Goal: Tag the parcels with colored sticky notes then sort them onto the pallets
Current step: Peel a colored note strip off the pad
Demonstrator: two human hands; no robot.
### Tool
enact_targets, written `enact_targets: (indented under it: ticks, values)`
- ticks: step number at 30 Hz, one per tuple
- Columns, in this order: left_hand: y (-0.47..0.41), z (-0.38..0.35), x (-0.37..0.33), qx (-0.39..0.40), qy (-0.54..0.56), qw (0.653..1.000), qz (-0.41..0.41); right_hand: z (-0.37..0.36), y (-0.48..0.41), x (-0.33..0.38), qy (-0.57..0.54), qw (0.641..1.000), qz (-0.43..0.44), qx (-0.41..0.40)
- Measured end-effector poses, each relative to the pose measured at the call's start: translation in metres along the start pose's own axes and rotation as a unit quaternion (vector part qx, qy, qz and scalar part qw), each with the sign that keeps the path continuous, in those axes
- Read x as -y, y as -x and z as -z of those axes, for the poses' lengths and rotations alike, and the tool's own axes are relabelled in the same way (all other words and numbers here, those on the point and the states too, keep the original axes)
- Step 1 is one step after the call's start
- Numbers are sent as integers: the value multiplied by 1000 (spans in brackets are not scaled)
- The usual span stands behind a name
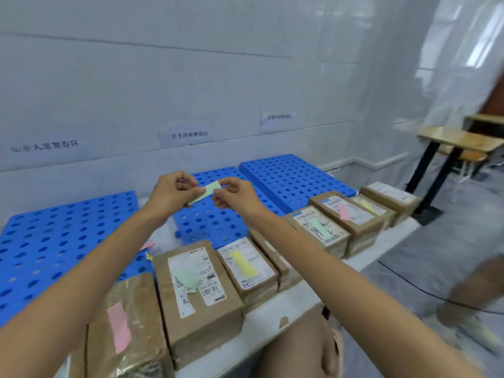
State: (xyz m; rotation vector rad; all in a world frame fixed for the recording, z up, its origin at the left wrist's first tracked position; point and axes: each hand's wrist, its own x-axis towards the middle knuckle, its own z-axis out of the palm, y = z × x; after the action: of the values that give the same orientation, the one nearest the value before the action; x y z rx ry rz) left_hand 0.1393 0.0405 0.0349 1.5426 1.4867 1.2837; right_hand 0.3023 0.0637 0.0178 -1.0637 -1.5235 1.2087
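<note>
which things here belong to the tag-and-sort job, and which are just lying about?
Job:
- green note, pinched between left hand and right hand
- parcels in a row, several already tagged
- blue pallets
- signs on the wall behind the pallets

Lying about:
- desk
- cable on the floor

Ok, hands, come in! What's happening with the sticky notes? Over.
Copy: left hand and right hand both pinching one pale green paper sticky note. No brown cardboard parcels on blue plastic pallets yet. Nothing blocking.

Bright even light, glare on glossy wall at right, soft focus, edges bowed, blurred
</note>
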Motion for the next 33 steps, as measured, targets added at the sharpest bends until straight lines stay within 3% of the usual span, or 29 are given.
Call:
enact_targets:
  ticks: [5,10,12,14,16,19,33]
  values:
    - [-10,-75,-30,41,61,997,-31,78,21,6,-93,992,-22,-80]
    - [-8,-132,-50,163,104,981,-36,136,41,2,-140,971,-32,-193]
    - [-4,-153,-55,167,123,977,-44,155,48,-3,-137,969,-35,-204]
    - [-2,-174,-60,155,157,975,-40,174,54,-8,-87,975,-18,-203]
    - [-2,-191,-63,148,182,972,-27,192,58,-13,61,976,23,-206]
    - [-6,-210,-66,167,186,968,-13,216,63,-14,248,945,94,-190]
    - [-1,-261,-70,294,177,939,-20,275,76,-3,411,899,132,-74]
